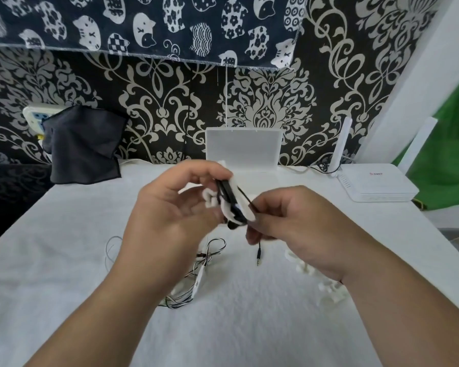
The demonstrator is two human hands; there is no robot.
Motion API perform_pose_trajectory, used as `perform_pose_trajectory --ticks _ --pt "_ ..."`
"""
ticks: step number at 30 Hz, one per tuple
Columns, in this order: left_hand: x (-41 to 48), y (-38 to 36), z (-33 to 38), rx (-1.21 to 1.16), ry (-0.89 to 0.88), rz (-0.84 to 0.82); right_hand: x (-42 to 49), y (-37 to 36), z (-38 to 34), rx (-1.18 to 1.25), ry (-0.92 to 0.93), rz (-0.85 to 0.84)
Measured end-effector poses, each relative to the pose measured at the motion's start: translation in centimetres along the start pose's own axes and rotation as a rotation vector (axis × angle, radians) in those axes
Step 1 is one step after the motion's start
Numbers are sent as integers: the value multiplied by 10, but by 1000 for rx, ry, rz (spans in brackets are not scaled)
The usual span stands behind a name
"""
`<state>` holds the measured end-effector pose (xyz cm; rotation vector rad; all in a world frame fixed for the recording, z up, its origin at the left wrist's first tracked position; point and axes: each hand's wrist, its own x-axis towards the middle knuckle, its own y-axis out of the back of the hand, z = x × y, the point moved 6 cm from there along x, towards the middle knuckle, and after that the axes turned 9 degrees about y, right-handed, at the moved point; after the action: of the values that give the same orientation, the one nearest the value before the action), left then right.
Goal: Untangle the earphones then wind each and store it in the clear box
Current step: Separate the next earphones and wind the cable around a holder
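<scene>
1. White towelling cloth covers the counter (64,274), which runs from 6 o'clock up to a black wall with a pale floral pattern.
2. At the centre of the view, the left hand (167,207) is raised above the counter. Its fingers (196,178) are curled round a white plastic cable winder (245,207).
3. A black earphone cable (227,193) is wrapped in several turns over that winder.
4. Just to the 3 o'clock side, the right hand (297,229) pinches a free stretch of the same black cable between thumb and forefinger. Its other fingers are bent inwards.
5. The cable's jack plug (258,256) hangs below the right hand, clear of the cloth.
6. Towards 6 o'clock from the hands, a tangle of thin earphone wires (178,301) lies on the cloth. A white inline remote (199,276) sits among them.
7. The clear box (243,151) stands at 12 o'clock against the wall, beyond the hands. Its lid is up, and the left hand partly hides its base.
8. More white winders (329,290) lie on the cloth at 4 o'clock, partly under the right wrist.
9. A white router (376,184) with upright antennas sits at 2 o'clock.
10. A dark grey cloth (85,147) hangs at 10 o'clock, covering part of a white socket panel (33,116).
</scene>
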<state>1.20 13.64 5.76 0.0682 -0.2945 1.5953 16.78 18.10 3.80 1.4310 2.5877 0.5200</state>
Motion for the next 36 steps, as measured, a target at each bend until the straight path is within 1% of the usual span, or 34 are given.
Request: perform_pose_trajectory --ticks 3,5,8,11,13,16,19,21,22,26,28,33,36 --pt "3 19 -9 -2 30 179 -8 -10 5 107 -125 -173" --pt "3 23 -14 -22 56 225 -10 -16 6 107 -150 -245" --pt "4 24 -19 -11 98 263 -12 -24 1 65 -120 -325" --pt "4 30 -22 17 109 308 -13 -24 -8 73 -46 -366" --pt "4 33 -23 73 101 319 -14 -20 -14 136 -10 -362" --pt "3 30 -22 267 68 294 -15 -15 -17 178 -3 -363" --pt "2 25 -20 490 8 270 -15 -14 -15 107 -5 -377" --pt "0 19 -19 663 -44 262 -15 -12 -12 11 -2 -374" --pt "-1 16 -20 708 -52 256 -15 -11 -11 -37 0 -380" --pt "-3 9 -26 677 12 212 -18 -14 -13 -168 22 -439" --pt "-3 5 -27 709 12 172 -15 -12 -16 -171 47 -371" --pt "-5 -4 -31 754 4 5 -8 11 -27 -196 136 -66" --pt "-6 -8 -34 693 48 -82 -6 18 -29 -195 185 70"
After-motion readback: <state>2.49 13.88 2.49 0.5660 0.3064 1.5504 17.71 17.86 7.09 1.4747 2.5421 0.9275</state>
